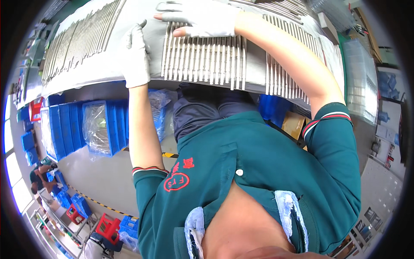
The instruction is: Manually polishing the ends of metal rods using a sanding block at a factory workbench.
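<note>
My right hand (pixel 200 18), in a white glove with bare fingertips, reaches across the upper end of a row of slim silvery metal rods (pixel 202 62). Its fingers are stretched out and apart, lying over or just above the rods; whether they touch cannot be told. My left hand (pixel 137 58), also white-gloved, is at the grey-white covered table (pixel 103 69), left of that row. It is seen edge-on, fingers extended away from me, with nothing visible in it. The rods lie side by side, their near ends close to the table's front edge.
More metal rods (pixel 82 41) lie at the left of the table, others (pixel 286 75) under my right forearm. Blue crates (pixel 64 127) and a plastic-lined crate of rods (pixel 97 127) stand below left. Clear plastic trays (pixel 360 82) are stacked at right. Another person (pixel 41 175) is far left.
</note>
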Demonstrator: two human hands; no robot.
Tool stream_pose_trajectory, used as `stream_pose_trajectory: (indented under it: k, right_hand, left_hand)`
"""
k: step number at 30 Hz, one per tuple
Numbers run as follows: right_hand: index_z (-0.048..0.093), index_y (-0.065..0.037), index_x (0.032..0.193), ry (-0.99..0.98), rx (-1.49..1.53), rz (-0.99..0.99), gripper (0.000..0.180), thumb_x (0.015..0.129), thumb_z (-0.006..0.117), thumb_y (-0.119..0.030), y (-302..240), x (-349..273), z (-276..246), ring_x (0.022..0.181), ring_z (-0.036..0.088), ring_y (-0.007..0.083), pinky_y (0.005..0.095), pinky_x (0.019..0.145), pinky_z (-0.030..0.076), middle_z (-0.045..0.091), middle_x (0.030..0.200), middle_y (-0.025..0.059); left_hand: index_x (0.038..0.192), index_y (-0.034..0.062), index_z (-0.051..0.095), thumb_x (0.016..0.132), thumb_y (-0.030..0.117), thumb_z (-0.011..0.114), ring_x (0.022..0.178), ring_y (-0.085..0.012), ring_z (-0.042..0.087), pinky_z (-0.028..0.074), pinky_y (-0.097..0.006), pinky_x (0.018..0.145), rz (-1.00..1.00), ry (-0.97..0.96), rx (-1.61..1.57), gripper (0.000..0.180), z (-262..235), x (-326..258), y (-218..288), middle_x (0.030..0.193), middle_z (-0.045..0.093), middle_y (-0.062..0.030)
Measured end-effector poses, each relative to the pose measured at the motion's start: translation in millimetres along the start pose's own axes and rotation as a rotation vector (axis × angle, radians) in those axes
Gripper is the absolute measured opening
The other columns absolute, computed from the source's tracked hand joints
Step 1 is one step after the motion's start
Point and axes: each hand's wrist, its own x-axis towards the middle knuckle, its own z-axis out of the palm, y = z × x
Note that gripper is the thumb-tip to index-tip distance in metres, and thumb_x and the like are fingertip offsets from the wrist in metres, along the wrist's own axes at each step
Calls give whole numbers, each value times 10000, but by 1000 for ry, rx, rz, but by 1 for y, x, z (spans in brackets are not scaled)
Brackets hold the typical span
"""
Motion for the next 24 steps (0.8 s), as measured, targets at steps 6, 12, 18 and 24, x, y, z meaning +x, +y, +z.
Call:
stream_pose_trajectory:
  k: [6, 12, 18, 24]
  right_hand:
    - [448, -56, 1331, -77, 64, -14, 547, 917, 430, -414, 6, -6, 14, 1349, 258, 355, 451, 1126, 164, 358, 1418, 185]
    - [438, -46, 1340, -158, -1, -8, 557, 912, 442, -403, 10, -43, -1, 1366, 226, 348, 449, 1138, 127, 325, 1442, 180]
    - [428, -63, 1356, -228, 60, 56, 564, 919, 436, -419, 12, -57, -7, 1378, 207, 334, 440, 1139, 121, 305, 1458, 167]
    - [427, -53, 1350, -114, 25, 33, 588, 911, 445, -445, 6, -18, 9, 1365, 241, 333, 436, 1131, 151, 346, 1435, 168]
  left_hand:
    - [1153, 64, 611, 972, 348, 445, 434, -8, 280, 229, -166, 398, -8, -1, -144, 375, 1, -5, 5, 543, 370, 78]
    - [1139, 56, 624, 962, 361, 465, 434, -2, 301, 249, -161, 400, -16, -32, -119, 387, 1, -5, 2, 530, 387, 73]
    - [1145, 35, 616, 964, 359, 461, 432, -1, 306, 250, -156, 397, 5, -45, -185, 403, -2, -5, 6, 518, 392, 73]
    - [1202, 6, 558, 969, 344, 453, 573, -32, 461, 395, -167, 521, 29, -29, -254, 424, -5, 2, -4, 676, 510, 8]
